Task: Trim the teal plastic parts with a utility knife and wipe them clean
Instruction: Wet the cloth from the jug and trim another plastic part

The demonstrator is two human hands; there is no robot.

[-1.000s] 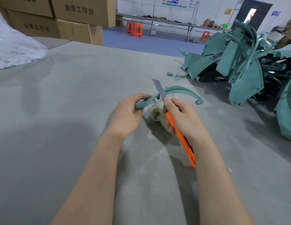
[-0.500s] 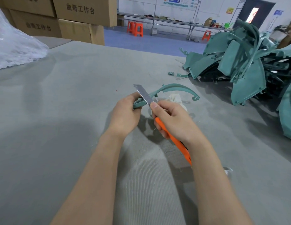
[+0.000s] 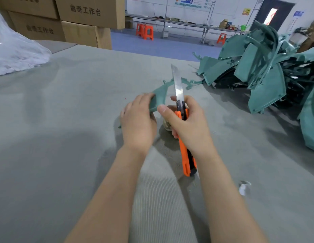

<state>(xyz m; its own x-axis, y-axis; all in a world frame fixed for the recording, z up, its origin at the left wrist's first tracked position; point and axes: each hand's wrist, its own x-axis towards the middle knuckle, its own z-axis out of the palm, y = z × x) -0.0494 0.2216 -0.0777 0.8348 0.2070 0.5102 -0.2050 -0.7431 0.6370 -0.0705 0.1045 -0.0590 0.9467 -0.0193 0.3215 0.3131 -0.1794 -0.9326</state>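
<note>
Head view: blade swung back upright, looks like one trimming stroke is done and the next is lining up

Half a second ago the utility knife (image 3: pixel 185 155) lay slanted left across the curved teal part (image 3: pixel 159 97). Now its blade (image 3: pixel 177 85) points up-frame just right of the part, which sits at frame centre arcing away toward the teal parts pile (image 3: pixel 258 71) at upper right. The left hand (image 3: pixel 137 123) is clamped on the part's near end. The right hand (image 3: pixel 186 123) is wrapped round the orange handle, thumb out against the part. A rag (image 3: pixel 166 125) peeks out underneath, so wiping is probably still to come.
</note>
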